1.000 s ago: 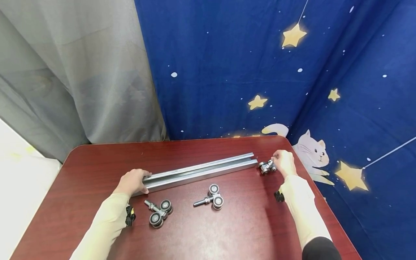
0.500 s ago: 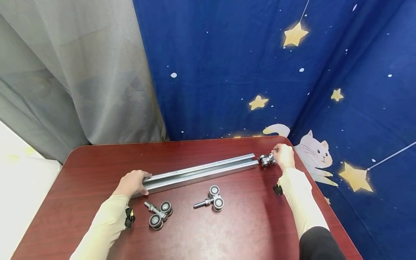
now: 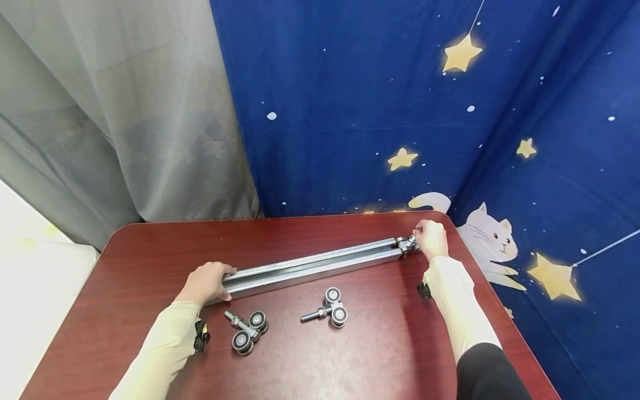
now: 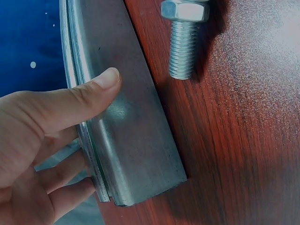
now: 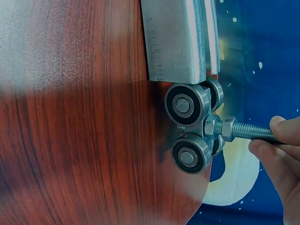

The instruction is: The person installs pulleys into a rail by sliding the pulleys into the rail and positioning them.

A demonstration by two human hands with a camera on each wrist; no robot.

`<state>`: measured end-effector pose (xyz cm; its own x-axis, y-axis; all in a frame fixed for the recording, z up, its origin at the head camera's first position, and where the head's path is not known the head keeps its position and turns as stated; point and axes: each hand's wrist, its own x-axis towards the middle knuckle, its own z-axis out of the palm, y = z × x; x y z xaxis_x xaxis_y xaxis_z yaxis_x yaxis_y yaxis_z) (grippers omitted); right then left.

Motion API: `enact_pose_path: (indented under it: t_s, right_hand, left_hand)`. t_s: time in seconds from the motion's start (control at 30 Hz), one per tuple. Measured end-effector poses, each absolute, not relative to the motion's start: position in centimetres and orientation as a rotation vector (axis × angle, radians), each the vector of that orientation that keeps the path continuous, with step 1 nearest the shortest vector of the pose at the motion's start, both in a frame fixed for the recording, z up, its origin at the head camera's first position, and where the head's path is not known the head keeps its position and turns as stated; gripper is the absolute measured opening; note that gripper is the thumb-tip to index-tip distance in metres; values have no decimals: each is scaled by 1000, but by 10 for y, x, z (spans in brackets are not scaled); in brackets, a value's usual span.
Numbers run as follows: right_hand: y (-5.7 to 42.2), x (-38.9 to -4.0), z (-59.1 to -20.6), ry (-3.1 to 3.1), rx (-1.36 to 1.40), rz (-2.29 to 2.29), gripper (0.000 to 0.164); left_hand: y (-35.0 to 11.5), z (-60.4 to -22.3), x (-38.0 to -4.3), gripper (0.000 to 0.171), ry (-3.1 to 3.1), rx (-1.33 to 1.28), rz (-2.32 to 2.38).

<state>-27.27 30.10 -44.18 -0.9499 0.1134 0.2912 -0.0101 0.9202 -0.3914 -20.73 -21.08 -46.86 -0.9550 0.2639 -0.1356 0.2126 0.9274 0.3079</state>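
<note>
Your left hand (image 3: 205, 282) grips the rail (image 3: 312, 273), your right hand (image 3: 432, 240) a roller trolley (image 5: 211, 125) that, if tilted, could jam.

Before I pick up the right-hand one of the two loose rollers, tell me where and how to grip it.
Pinch that roller by its bolt, probably best coming from the left: the bolt is slim, points that way and ends free, while the wheels sit at the right and might turn if gripped.

A grey curtain (image 3: 165, 111) hangs beside a blue curtain (image 3: 325, 111) printed with stars (image 3: 461, 54). Far left, a white surface (image 3: 35, 294), perhaps cloth, looks washed out.
</note>
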Motion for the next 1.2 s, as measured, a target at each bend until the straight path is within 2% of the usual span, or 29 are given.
enact_pose_path:
  t_s: [0.63,1.2]
  right_hand:
    - [286,-275,-442,-2883,-26,560,9]
    - [279,-278,-442,-2892,97,526,4]
  left_hand:
    - [-211,-468,-210,64,2909,357,417]
    - [-210,-464,-210,64,2894,379,412]
